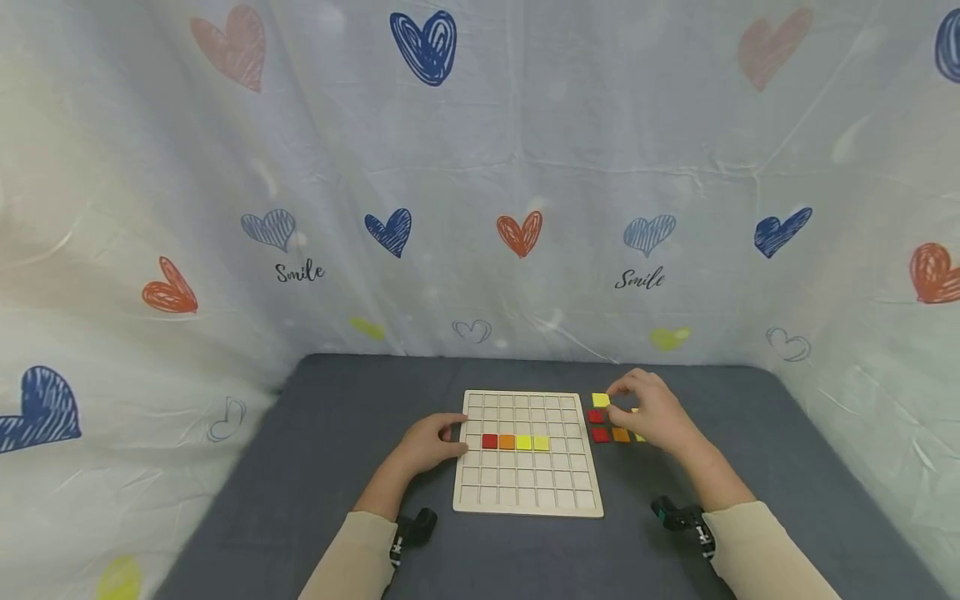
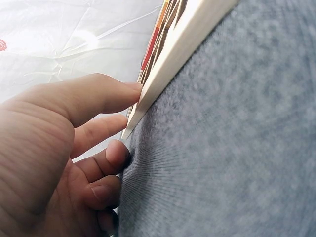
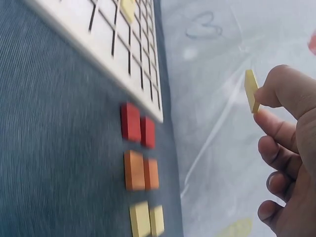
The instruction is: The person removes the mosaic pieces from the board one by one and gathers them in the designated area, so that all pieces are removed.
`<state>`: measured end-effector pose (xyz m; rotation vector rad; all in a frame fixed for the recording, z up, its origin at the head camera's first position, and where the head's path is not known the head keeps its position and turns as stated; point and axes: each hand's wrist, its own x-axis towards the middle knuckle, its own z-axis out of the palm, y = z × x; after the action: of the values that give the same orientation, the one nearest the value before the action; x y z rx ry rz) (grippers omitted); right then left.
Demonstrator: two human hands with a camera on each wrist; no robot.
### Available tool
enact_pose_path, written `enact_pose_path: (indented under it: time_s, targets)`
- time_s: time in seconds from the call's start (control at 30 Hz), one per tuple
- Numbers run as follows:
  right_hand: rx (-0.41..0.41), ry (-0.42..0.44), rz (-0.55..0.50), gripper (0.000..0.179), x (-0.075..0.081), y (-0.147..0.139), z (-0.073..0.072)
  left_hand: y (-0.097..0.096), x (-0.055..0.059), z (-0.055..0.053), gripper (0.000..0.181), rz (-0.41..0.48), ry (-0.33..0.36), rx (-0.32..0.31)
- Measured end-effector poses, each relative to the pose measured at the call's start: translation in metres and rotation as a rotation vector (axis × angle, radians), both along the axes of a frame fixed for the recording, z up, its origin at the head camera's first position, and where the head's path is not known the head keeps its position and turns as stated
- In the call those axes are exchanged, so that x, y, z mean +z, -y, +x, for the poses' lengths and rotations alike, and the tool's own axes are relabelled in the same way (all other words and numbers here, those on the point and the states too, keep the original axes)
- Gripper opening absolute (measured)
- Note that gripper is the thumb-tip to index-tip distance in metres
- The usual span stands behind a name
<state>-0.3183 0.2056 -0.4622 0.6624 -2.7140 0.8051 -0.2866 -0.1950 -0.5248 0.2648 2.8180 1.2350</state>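
My right hand [image 1: 651, 408] pinches a yellow square tile [image 1: 601, 400] between thumb and finger, holding it above the table just past the board's right edge. In the right wrist view the same yellow tile [image 3: 251, 91] shows nearly edge-on. My left hand [image 1: 425, 443] touches the left edge of a pale wooden grid board [image 1: 525, 498], its thumb and forefinger spread along the rim [image 2: 163, 74]. One row of the board bears a red tile [image 1: 490, 442], an orange tile [image 1: 507, 442] and two yellow tiles [image 1: 532, 442], side by side.
Right of the board lie loose tiles in pairs: red tiles [image 3: 131, 122], orange tiles [image 3: 134, 170] and yellow tiles [image 3: 140, 218]. My right hand partly hides them in the head view. A dark grey cloth [image 1: 360, 392] covers the table; a heart-printed curtain [image 1: 450, 167] hangs behind.
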Motion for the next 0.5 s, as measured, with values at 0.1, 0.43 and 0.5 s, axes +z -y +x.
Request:
enact_pose_path:
  time_s: [0.1,0.43,0.5]
  targets:
    - [-0.023,0.035,0.008,0.019,0.001,-0.019,0.001,0.0,0.001,0.0,0.052,-0.002,0.001,-0.003]
    - [-0.102,0.088,0.063,0.023,-0.01,-0.077,0.004,0.0,0.003,0.001,0.053,-0.007,0.002,-0.001]
    - [-0.104,0.097,0.089,0.023,-0.015,-0.085,0.005,0.0,0.002,0.001,0.053,-0.004,0.003,0.001]
